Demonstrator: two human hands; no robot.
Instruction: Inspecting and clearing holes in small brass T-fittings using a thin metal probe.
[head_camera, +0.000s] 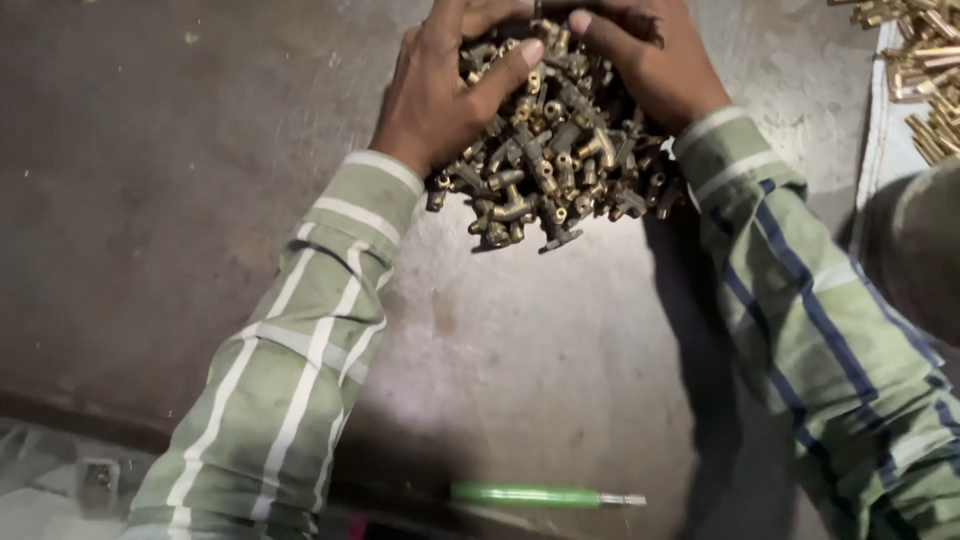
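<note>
The left hand (440, 85) and the right hand (645, 60) were cupped, half closed, around a heap of small brass fittings (555, 150), pressing it from both sides. The heap lay on a grey, stained work surface (180, 170), near its far edge. A green pen-like tool (530, 495) lay at the near edge. More brass pieces (925, 70) lay on a white tray at the far right corner, cut off by the frame. The fingertips were partly hidden.

Dim, soft focus; arm shadows fall on floor (560, 360); left side darkest.
</note>
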